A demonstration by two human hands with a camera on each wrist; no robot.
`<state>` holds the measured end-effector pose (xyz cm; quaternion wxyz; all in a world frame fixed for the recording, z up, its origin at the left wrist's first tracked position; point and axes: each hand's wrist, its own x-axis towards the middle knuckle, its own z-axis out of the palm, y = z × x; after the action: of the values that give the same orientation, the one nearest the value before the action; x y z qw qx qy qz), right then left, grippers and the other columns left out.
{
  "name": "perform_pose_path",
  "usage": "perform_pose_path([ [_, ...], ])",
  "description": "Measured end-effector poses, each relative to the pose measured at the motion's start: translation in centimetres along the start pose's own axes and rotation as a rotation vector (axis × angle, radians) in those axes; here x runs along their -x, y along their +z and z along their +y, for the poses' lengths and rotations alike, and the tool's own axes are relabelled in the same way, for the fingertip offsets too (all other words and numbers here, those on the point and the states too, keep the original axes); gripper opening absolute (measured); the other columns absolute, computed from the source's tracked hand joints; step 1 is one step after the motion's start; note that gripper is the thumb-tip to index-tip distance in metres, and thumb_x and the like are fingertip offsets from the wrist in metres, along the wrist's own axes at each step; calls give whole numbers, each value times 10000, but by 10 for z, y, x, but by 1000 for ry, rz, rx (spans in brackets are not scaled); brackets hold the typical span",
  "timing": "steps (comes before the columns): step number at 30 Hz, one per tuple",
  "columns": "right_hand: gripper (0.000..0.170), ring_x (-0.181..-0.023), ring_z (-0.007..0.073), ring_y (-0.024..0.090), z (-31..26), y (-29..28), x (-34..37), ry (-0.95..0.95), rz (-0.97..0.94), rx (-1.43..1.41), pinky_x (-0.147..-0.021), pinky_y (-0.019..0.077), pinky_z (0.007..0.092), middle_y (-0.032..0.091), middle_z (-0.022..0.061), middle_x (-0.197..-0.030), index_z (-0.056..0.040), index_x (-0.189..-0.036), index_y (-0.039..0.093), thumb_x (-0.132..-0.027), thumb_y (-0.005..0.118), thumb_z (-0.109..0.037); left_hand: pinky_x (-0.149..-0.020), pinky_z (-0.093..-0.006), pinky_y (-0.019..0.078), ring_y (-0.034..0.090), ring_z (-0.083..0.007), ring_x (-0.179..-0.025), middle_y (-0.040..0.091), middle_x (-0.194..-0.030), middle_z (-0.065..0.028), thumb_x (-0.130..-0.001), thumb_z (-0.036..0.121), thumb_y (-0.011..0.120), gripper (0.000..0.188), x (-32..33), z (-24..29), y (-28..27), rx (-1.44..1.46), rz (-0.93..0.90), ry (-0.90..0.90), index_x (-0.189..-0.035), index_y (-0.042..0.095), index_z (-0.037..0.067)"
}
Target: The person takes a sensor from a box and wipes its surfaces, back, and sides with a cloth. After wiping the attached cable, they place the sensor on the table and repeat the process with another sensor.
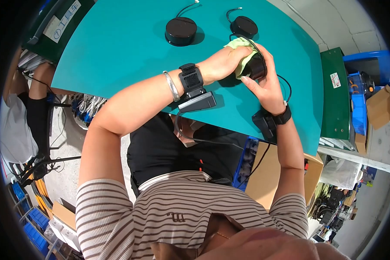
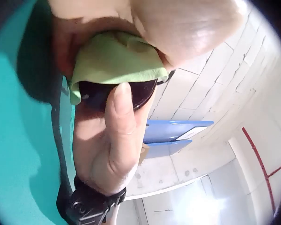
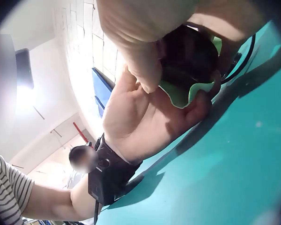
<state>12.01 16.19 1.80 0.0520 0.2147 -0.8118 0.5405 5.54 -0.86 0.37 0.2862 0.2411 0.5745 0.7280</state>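
Over the right part of the green table, a glossy black round unit (image 1: pixel 256 67) with a cable is held up between both hands. The right hand (image 1: pixel 269 84) grips it from the right, thumb on the near side and fingers around the far side. A light green cloth (image 1: pixel 242 69) is held by the left hand (image 1: pixel 225 63) against the unit. In the left wrist view the cloth (image 2: pixel 117 61) drapes over the unit's dark face (image 2: pixel 143 91), next to the right thumb. The right wrist view shows the cloth's wavy edge (image 3: pixel 180 93) below the unit (image 3: pixel 189 51).
Two similar black round units, one (image 1: pixel 180 31) at the far middle and another (image 1: pixel 244 27) just beyond the hands, lie on the green table (image 1: pixel 130 56) with short cables. A green cabinet (image 1: pixel 336 95) and blue bins (image 1: pixel 358 102) stand at the right. Another person sits at the left.
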Motion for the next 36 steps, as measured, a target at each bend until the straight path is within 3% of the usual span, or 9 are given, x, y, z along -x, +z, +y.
perform_pose_path([
  [6,775,-1295,243,381,-11,10,3,107,25,-315,-1063,354,374,312,123,-1418,-40,-1423,297,-771,714,-63,-799,-272,451,548,-107,-904,586,-1040,-22,-962,366,393,396,3,9,-7,126,21,-130,-1163,538,57],
  [9,783,-1306,240,367,-7,5,1,82,-2,-289,-1071,343,376,304,121,-1431,-46,-1434,278,-778,705,-64,-832,-282,450,550,-116,-929,584,-1059,-32,-957,381,417,414,3,6,-5,125,-6,-135,-1179,537,52],
  [11,790,-1319,235,347,-2,0,1,56,-48,-47,-1083,327,378,301,117,-1434,-51,-1444,261,-790,702,-73,-879,-303,440,550,-125,-971,575,-1089,-34,-953,398,439,440,4,11,-5,4,-69,-108,-1219,522,57],
  [15,774,-1332,232,330,1,0,1,14,-58,-31,-1090,315,381,293,120,-1438,-52,-1444,265,-805,698,-99,-886,-306,439,552,-131,-973,575,-1095,-34,-956,412,435,454,3,10,-5,-72,-100,-97,-1230,515,58],
  [20,759,-1324,236,353,-7,-1,1,112,-43,-373,-1087,317,380,348,107,-1429,-36,-1461,226,-847,666,-119,-851,-298,460,563,-125,-952,588,-1078,-36,-955,429,446,458,0,4,-5,116,17,-137,-1220,527,64],
  [25,705,-1315,242,378,-3,-7,-4,140,-65,-718,-1093,319,401,358,109,-1430,-34,-1470,187,-894,589,-86,-800,-291,482,582,-128,-888,594,-1023,-29,-948,447,468,477,1,8,-5,201,2,-113,-1240,518,73],
  [29,667,-1353,270,337,-4,-13,-6,201,-36,-967,-1116,296,468,277,140,-1486,-54,-1479,163,-941,533,-187,-643,-257,489,590,-110,-762,605,-967,-10,-1006,343,376,440,-1,6,-4,184,-29,2,-1359,451,92],
  [31,646,-1386,296,287,-4,-16,-5,249,8,-1041,-1124,278,497,190,162,-1534,-75,-1490,145,-973,476,-275,-661,-257,490,589,-108,-777,605,-994,-13,-1008,345,370,447,-1,5,-2,182,-23,-7,-1370,443,93],
  [36,616,-1382,307,291,6,-23,-9,260,51,-1219,-1126,272,498,221,176,-1521,-78,-1487,179,-983,417,-340,-754,-258,493,586,-112,-871,599,-1090,-27,-1009,351,366,462,-5,3,-3,170,-22,6,-1378,436,81],
])
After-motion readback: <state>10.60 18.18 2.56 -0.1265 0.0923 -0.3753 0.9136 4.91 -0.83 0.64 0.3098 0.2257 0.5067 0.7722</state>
